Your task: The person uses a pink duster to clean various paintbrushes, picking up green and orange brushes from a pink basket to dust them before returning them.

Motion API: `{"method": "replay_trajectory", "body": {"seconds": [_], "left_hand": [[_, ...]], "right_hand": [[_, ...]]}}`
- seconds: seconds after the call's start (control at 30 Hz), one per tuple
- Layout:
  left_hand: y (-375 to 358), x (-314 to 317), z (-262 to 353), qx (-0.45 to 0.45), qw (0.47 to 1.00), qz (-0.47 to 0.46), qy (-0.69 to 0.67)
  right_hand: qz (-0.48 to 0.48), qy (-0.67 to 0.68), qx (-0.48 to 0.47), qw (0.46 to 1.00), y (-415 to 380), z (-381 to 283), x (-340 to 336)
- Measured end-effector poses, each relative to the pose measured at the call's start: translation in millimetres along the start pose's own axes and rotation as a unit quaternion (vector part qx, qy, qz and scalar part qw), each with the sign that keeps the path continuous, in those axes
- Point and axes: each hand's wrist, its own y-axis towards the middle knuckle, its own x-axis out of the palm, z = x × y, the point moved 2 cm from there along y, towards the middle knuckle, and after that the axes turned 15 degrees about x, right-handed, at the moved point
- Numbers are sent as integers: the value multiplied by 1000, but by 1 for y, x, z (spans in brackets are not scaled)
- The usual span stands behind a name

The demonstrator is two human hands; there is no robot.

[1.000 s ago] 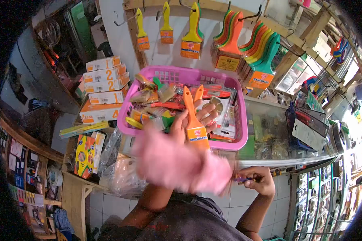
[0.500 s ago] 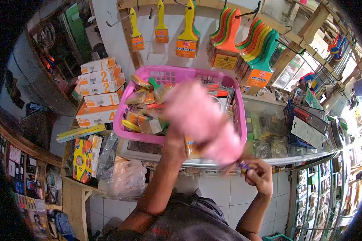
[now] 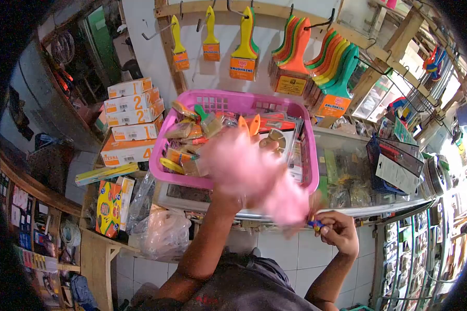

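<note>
My right hand, at the lower right, is closed around the blue end of a pink duster. The duster's fluffy head is smeared by motion in front of the basket. Behind it, my left hand reaches up and is mostly covered; its fingertips show beside the duster. Orange paintbrush handles stick up above the duster, at that hand's fingers. A pink plastic basket stands on the glass counter, holding several wrapped paintbrushes and other packaged tools.
Paintbrushes in several colours hang from hooks on the wall behind. Orange-and-white boxes are stacked left of the basket. A clear plastic bag lies at the lower left. A dark blue basket stands on the counter's right.
The duster has shifted slightly left and down over the basket, still blurred. Orange brush handles now show above it. The view has tilted slightly.
</note>
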Motion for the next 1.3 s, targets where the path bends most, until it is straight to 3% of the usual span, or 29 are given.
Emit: {"method": "replay_trajectory", "body": {"seconds": [0.07, 0.17, 0.2, 0.27, 0.33, 0.37, 0.43, 0.47, 0.53, 0.57, 0.6, 0.7, 0.73, 0.77, 0.83, 0.93, 1.0, 1.03, 1.1, 1.17, 1.23, 1.27, 1.3], "left_hand": [[0, 15, 5, -72, 991, -36, -106], [15, -35, -15, -26, 951, -194, -241], [19, -55, -23, -11, 927, -244, -284], [11, -29, -14, 50, 955, -227, -182], [5, -13, -11, -16, 988, -125, -92], [7, -3, -3, -71, 979, -70, -179], [8, -5, -3, -62, 987, -92, -115], [5, -22, -9, 66, 985, -157, 25], [-3, 9, 4, 91, 986, -24, 135], [5, -14, -7, 55, 988, -98, -105], [12, -37, -17, -33, 934, -152, -321], [4, -15, -8, -46, 967, -94, -232], [-1, 3, 1, -50, 979, -69, -183], [-1, 17, 11, -61, 982, -81, -162], [-5, 6, 5, 38, 997, -59, -20], [7, 0, -5, 85, 978, -171, 80], [-2, 15, 10, -25, 994, -30, -105], [0, 15, 8, -37, 995, -6, -96], [-2, 10, 5, -53, 991, 122, 31], [-5, 10, 6, -43, 993, 107, 24], [-4, 11, 7, -9, 992, -57, -113], [2, -3, -4, -26, 981, -96, -169], [-3, 1, 2, 74, 988, -135, 4]], "right_hand": [[-44, -35, -47, 997, -1, 4, -2], [3, 58, 2, 998, 4, 8, -3], [87, 38, 32, 995, 6, 2, 3], [23, 22, 47, 998, 7, 5, 0], [-59, -22, 19, 998, 5, 9, -4], [-62, -26, 2, 998, 5, 10, -4], [-74, -32, -29, 996, 5, 9, 1], [-14, -14, 18, 1000, 3, 7, 4], [73, 11, 35, 997, 11, 4, 7], [115, 23, 44, 992, 14, 3, 7], [119, 15, 44, 992, 15, 7, 9], [26, -25, 31, 999, 3, 6, 11], [-5, -96, 1, 995, 2, 7, 2], [14, -53, -1, 998, 2, 15, 0], [80, 8, -3, 997, 6, 7, 4], [104, -19, 31, 994, 4, 4, 3], [20, -73, -22, 997, 2, 6, -4], [-23, -99, -50, 994, 1, 8, -10], [78, -31, 2, 996, -2, 10, -18], [162, -34, 6, 986, -2, 1, -15], [-25, -172, -163, 971, 8, -3, -34], [-37, -168, -170, 970, 5, 5, -43], [-49, -164, -177, 969, 3, 6, -46]]}}
